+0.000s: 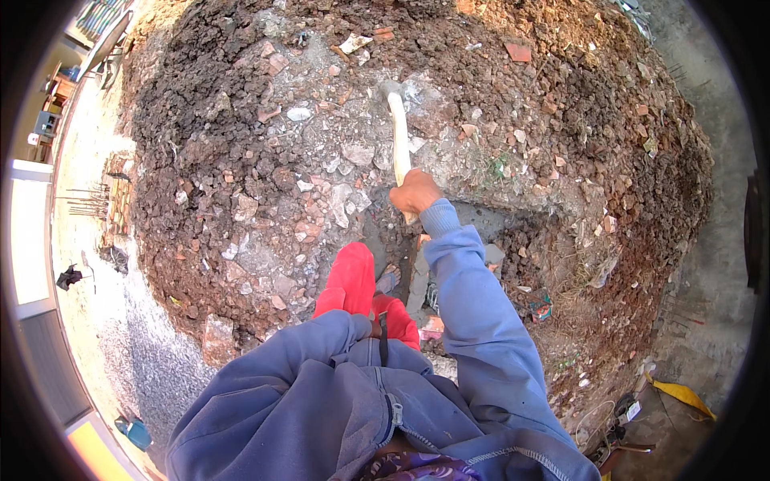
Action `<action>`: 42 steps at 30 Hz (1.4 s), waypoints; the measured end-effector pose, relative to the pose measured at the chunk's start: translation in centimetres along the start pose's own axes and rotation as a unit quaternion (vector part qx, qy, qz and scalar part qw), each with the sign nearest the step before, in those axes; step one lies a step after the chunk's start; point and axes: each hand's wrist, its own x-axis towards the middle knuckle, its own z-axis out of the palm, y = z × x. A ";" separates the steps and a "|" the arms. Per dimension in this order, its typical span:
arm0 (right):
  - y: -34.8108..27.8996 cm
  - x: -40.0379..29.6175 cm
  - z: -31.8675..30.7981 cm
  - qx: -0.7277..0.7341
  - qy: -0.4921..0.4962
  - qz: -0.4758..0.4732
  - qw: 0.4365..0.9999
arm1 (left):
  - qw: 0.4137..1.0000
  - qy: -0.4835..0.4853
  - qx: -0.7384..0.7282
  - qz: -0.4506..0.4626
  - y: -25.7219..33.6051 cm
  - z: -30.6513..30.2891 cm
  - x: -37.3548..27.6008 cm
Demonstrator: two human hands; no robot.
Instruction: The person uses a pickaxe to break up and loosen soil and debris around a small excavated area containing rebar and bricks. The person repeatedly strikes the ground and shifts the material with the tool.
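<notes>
My right hand [415, 191] grips the lower part of a pale wooden handle [399, 132]. The handle belongs to a long tool whose grey head [393, 88] touches the rubble-strewn soil; dust and dirt of the same colour hide its exact shape. Below this hand lies a narrow dug trench [385, 231] with grey, wet-looking material [484, 219] along one side. Of my left hand [376, 329] only a sliver shows at my waist, beside a dark strap [384, 343]; the sleeve covers the rest. My red trouser legs [351, 273] and a muddy foot [388, 279] are below.
Broken concrete, brick pieces [518, 52] and clods of brown soil [180, 108] surround the trench. A larger brick chunk [218, 340] lies at lower left. Concrete paving [704, 240] runs along the right, with a yellow item [683, 394] on it. Thin rods [90, 201] stick out at left.
</notes>
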 end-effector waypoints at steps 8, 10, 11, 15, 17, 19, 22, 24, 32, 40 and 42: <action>6.2 0.0 4.5 0.051 0.031 0.012 0.998 | 0.900 0.389 -0.046 -0.189 9.6 -6.8 -12.6; 6.9 0.2 4.2 0.056 0.031 0.002 0.998 | 0.892 0.424 -0.071 -0.143 11.3 -9.3 -15.8; 7.1 0.4 3.9 0.064 0.031 -0.002 0.997 | 0.890 0.430 -0.088 -0.120 12.5 -10.2 -17.5; 5.2 0.8 3.6 0.053 -0.009 -0.004 0.999 | 0.804 0.546 0.018 -0.234 17.4 -11.1 -26.0; 4.9 1.3 4.0 0.064 -0.005 -0.008 0.998 | 0.842 0.508 -0.024 -0.183 20.7 -9.9 -28.1; 5.6 1.9 3.7 0.061 -0.003 -0.005 0.998 | 0.859 0.498 -0.043 -0.106 19.6 -9.6 -27.4; 5.9 1.7 4.2 0.086 -0.007 0.008 0.996 | 0.841 0.526 -0.121 -0.028 18.6 -7.0 -26.1; 5.9 1.3 4.5 0.085 -0.030 0.010 0.996 | 0.836 0.510 -0.175 -0.105 17.1 -7.6 -27.0; 7.3 0.2 11.1 0.053 0.078 0.106 0.990 | 0.705 0.630 -0.314 -0.088 7.7 -20.7 -23.3; 8.5 -0.5 16.0 0.108 0.087 0.137 0.981 | 0.594 0.501 -0.628 -0.050 -10.9 -38.5 -11.6; 9.9 -0.3 18.5 0.132 0.119 0.139 0.974 | 0.673 0.551 -0.461 -0.178 -12.0 -38.1 -8.0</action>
